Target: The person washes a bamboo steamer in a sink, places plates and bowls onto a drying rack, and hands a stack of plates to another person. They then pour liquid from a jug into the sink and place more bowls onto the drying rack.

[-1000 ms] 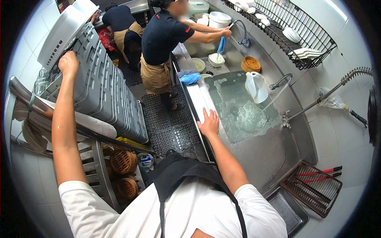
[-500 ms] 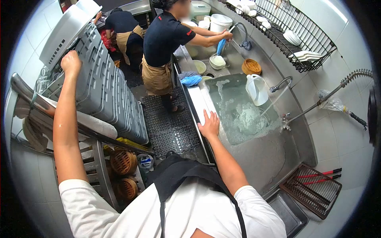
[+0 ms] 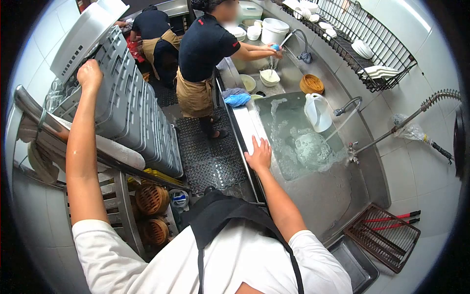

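My left hand [image 3: 90,75] is raised and closed in a fist at the near end of the stacked grey crates [image 3: 117,93]. Its fingertips are hidden, and a white plastic tub [image 3: 85,41] sits tilted on top just above it. Glassware [image 3: 55,98] shows beside that wrist. My right hand [image 3: 259,154] lies flat with fingers spread on the white front ledge [image 3: 247,128] of the steel sink. Behind the ledge, the sink basin holds cloudy, foamy water [image 3: 289,147]. A translucent white jug [image 3: 317,112] floats or leans there, near a running tap [image 3: 348,104].
A co-worker [image 3: 200,59] stands at the far basin, rinsing over white bowls [image 3: 269,77]; another person [image 3: 154,34] bends farther back. A bamboo steamer [image 3: 312,84] and blue cloth [image 3: 237,99] lie by the sink. A wire rack [image 3: 362,44] hangs above. Black mats [image 3: 208,157] cover the floor.
The co-worker's hands have drawn together around the blue item, and water now falls onto the bowls below. Both my hands stay where they were.
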Demonstrator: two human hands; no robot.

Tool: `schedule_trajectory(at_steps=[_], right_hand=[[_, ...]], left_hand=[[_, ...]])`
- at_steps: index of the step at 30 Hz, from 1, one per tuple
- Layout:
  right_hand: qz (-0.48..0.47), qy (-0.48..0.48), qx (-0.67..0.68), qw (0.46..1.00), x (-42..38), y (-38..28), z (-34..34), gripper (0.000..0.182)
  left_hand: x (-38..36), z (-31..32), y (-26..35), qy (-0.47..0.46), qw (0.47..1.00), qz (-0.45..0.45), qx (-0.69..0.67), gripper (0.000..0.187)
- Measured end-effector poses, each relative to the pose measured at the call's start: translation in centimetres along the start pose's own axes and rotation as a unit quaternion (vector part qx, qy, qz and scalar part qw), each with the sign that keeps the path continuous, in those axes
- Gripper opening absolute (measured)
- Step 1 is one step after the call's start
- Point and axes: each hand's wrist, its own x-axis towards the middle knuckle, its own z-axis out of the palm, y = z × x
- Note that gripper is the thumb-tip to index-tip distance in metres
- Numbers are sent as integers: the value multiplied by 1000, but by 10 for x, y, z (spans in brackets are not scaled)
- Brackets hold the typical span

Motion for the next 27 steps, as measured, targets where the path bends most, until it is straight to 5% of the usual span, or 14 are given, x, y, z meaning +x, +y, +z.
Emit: schedule_trajectory(at_steps=[12, 15, 18, 20, 27], right_hand=[[0, 3, 0, 1000, 0, -1, -2, 86], [0, 1, 2, 1000, 0, 0, -1, 86], [1, -1, 3, 1000, 0, 0, 0, 86], [1, -2, 2, 1000, 0, 0, 1, 87], [4, -8, -2, 1000, 1, -1, 1, 88]], left_hand=[[-2, 2, -1, 21, 1000, 11, -4, 12], [2, 2, 0, -18, 999, -24, -32, 32], [3, 6, -1, -20, 999, -26, -31, 33], [0, 5, 0, 7, 1000, -14, -19, 16], [1, 4, 0, -2, 1000, -10, -8, 15]])
